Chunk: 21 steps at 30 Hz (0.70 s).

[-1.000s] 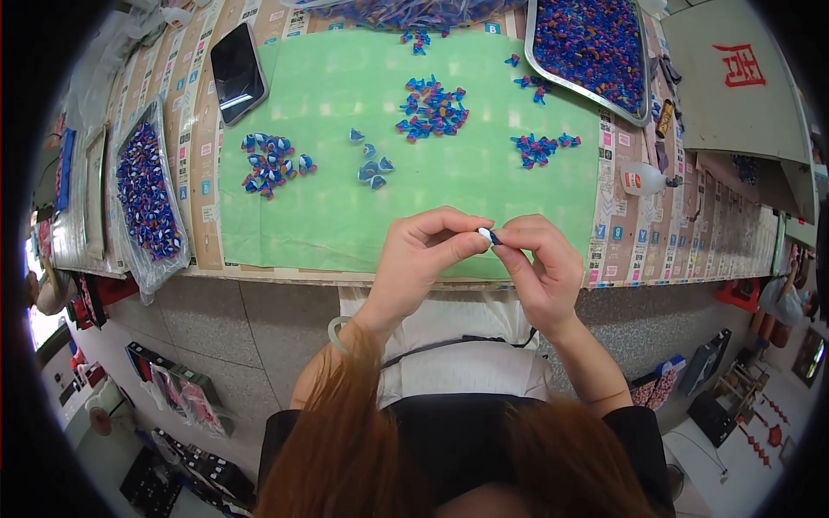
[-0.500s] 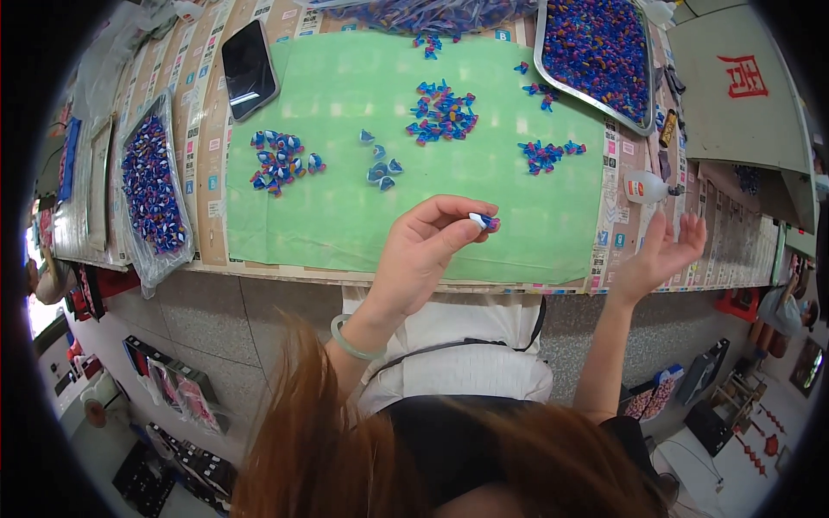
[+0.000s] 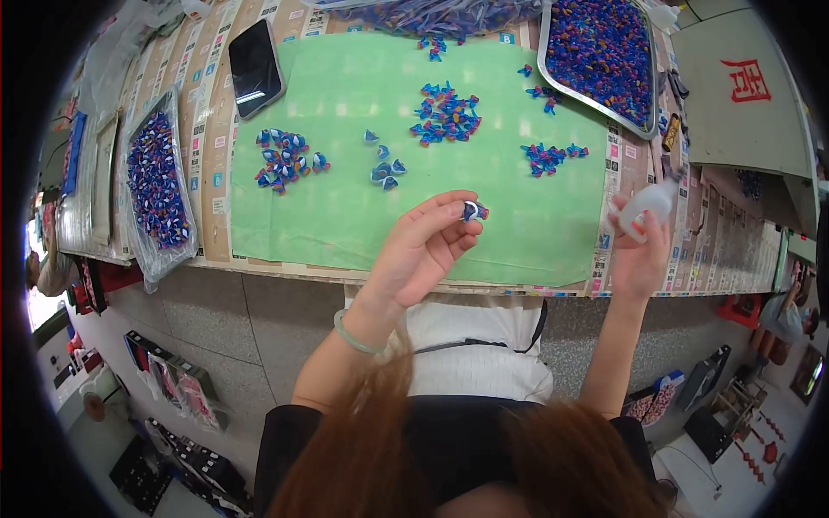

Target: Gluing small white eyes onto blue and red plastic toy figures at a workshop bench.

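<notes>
My left hand [image 3: 427,249] pinches a small blue and white piece [image 3: 472,210] between thumb and forefinger, held above the near part of the green mat [image 3: 337,216]. My right hand [image 3: 641,255] grips a small translucent white bottle [image 3: 648,204] over the table's right side, beyond the mat's edge. On the mat lie little heaps of the same blue pieces: one at the left [image 3: 283,161], a few loose ones in the middle [image 3: 383,168], one further back [image 3: 446,112] and one at the right [image 3: 546,157].
A metal tray [image 3: 596,50] full of blue pieces stands at the back right. A clear bag [image 3: 155,177] of pieces lies at the left edge, a black phone [image 3: 256,67] behind it. A grey box [image 3: 743,95] with a red mark sits far right.
My hands came apart: the right one left the small piece, went out to the right, and now holds the white bottle. The left hand keeps the piece.
</notes>
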Available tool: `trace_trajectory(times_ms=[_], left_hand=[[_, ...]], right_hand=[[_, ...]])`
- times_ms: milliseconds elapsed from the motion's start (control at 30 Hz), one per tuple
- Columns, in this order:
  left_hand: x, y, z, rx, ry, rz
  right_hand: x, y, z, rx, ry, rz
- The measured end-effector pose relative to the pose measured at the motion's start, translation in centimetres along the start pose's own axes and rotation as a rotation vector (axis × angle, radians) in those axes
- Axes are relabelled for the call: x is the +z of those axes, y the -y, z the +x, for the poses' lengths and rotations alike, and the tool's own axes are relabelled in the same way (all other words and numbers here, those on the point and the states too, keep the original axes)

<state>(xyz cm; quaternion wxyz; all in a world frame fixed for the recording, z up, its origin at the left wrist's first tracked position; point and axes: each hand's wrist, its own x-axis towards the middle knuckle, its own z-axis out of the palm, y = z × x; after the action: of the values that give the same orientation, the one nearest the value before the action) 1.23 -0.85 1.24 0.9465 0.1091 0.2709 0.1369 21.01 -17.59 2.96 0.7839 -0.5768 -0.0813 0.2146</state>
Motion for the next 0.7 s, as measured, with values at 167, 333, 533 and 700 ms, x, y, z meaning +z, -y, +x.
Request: trace_trajectory(times_ms=[167, 333, 533, 700], left_hand=[[-0.4, 0.2, 0.2, 0.015, -0.025, 0.063], [-0.5, 0.3, 0.2, 0.023, -0.056, 0.082], [-0.8, 0.2, 0.2, 0.017, -0.067, 0.067], [-0.7, 0.3, 0.3, 0.006, -0.084, 0.052]], right_hand=[[2.9, -0.6, -3.5, 0.144, 0.205, -0.068], [5.8, -0.1, -5.2, -0.032, 0.282, -0.139], [6.5, -0.2, -5.5, -0.236, 0.343, -0.404], [6.7, -0.1, -5.5, -0.175, 0.328, -0.398]])
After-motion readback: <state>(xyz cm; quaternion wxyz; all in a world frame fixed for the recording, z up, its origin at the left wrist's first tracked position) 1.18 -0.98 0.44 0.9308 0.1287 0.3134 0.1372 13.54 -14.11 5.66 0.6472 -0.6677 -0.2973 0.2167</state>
